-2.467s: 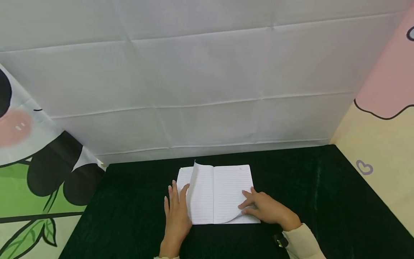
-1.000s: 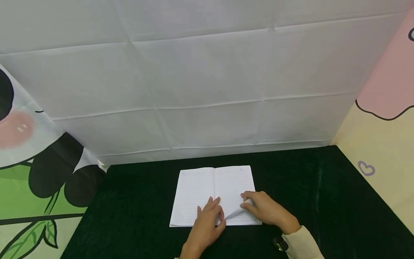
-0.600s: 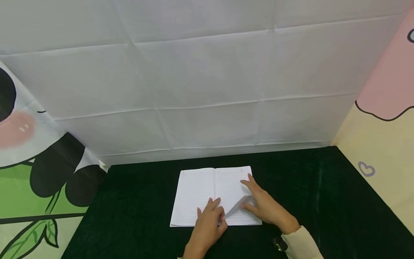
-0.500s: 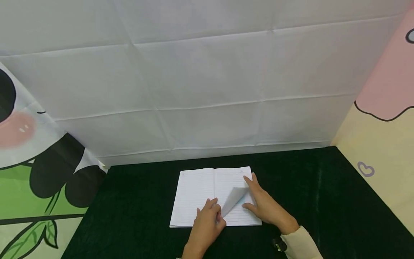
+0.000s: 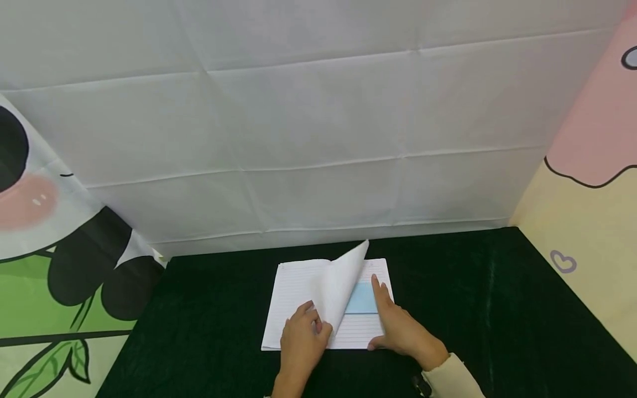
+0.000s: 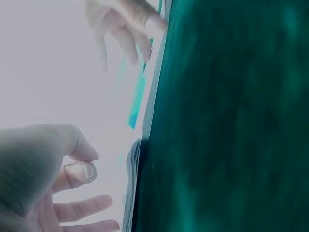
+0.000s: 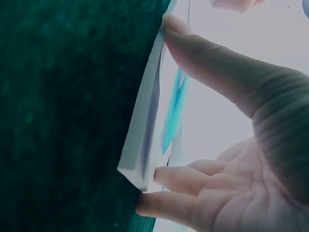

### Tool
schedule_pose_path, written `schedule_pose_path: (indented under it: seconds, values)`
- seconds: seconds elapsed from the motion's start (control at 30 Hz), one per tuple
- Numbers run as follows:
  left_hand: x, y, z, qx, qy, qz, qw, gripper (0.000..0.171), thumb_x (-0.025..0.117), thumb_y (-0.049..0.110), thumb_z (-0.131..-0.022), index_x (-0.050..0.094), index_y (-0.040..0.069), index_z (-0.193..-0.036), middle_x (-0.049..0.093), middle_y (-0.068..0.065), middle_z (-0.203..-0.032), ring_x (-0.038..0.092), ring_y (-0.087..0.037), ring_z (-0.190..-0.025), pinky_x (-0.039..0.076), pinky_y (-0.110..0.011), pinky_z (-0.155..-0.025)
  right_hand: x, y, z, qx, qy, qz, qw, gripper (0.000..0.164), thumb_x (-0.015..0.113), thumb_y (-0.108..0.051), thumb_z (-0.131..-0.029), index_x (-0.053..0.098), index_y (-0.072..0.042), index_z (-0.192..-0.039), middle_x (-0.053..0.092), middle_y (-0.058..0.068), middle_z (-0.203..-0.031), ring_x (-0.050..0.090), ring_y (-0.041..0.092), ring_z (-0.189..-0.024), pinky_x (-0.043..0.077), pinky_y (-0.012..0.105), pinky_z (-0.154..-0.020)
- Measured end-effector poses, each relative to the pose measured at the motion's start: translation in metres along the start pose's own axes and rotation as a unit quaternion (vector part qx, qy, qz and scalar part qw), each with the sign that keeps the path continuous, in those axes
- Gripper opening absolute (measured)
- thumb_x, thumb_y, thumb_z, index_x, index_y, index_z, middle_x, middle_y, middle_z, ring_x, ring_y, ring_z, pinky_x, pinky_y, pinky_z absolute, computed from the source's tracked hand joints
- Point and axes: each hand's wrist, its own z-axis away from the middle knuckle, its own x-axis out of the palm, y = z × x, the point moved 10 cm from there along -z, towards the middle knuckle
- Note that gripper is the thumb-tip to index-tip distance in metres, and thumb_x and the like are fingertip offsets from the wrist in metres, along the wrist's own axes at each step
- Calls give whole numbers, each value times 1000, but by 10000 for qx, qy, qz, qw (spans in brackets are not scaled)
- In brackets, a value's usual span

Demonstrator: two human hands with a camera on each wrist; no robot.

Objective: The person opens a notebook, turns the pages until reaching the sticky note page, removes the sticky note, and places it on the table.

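An open lined notebook (image 5: 293, 287) lies on the dark green cloth. My left hand (image 5: 304, 338) is at its lower middle, thumb and index finger pinching the bottom of a raised white page (image 5: 340, 279). That page curls up and leans left, its top corner standing above the notebook. Under it, a light blue slip of paper (image 5: 362, 298) lies on the right-hand page, partly covered. My right hand (image 5: 405, 329) rests along the notebook's right edge, thumb and fingers spread. In the right wrist view its thumb (image 7: 212, 60) and fingers touch the notebook's edge. Glare hides the page surfaces in both wrist views.
The green cloth (image 5: 209, 309) surrounds the notebook. A white fabric backdrop (image 5: 318, 116) rises behind the table. Printed cartoon panels stand at the left (image 5: 74, 276) and right (image 5: 587, 237).
The page has risen from a low fold at the lower right and swung left, uncovering the blue slip. My left hand has moved left with it; my right hand has shifted slightly down.
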Motion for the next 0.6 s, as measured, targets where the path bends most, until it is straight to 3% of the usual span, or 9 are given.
schedule_pose_path:
  seconds: [0.13,0.27,0.33,0.43,0.5,0.6]
  values:
    - [-16,-21,-8,-362,376,-143,9985,28,70,19,-81,53,16,-59,70,-18,-125,69,-40,-107,54,-60,-91,1,1,-1,90,-45,44,9999,133,93,-18,-68,0,-13,-163,10,29,-167,34,54,-145,33,68,-114]
    - [-32,-51,-14,-911,415,-192,9948,26,67,19,-84,55,13,-62,67,-20,-128,67,-40,-106,51,-59,-90,2,-1,-2,114,-68,61,9999,133,93,-17,-68,1,-14,-163,10,29,-167,33,54,-146,32,70,-113]
    - [-37,-66,-16,-1198,269,-112,9924,25,65,18,-85,54,11,-64,68,-20,-119,66,-35,-92,53,-51,-79,3,-2,-2,98,-40,70,9999,132,93,-16,-67,2,-15,-163,10,28,-168,31,53,-147,31,70,-114]
    - [-40,-83,-15,-1506,-78,104,9885,20,65,17,-86,53,9,-73,63,-14,-88,56,-23,-67,44,-35,-59,3,-3,-2,73,13,105,9999,132,94,-15,-66,5,-14,-163,11,26,-168,30,51,-149,31,70,-114]
    - [-39,-88,-13,-1557,-342,228,9870,16,67,15,-87,52,7,-87,55,-9,-74,50,-18,-57,37,-29,-53,3,-2,-3,72,39,111,9999,131,94,-14,-65,7,-15,-163,11,24,-169,28,50,-150,32,69,-114]
    - [-35,-91,-10,-1473,-760,179,9860,29,68,15,-88,49,10,-109,52,-6,-68,49,-18,-54,36,-29,-53,3,1,-2,22,46,131,9999,129,95,-16,-64,11,-15,-163,12,23,-169,31,49,-149,33,69,-114]
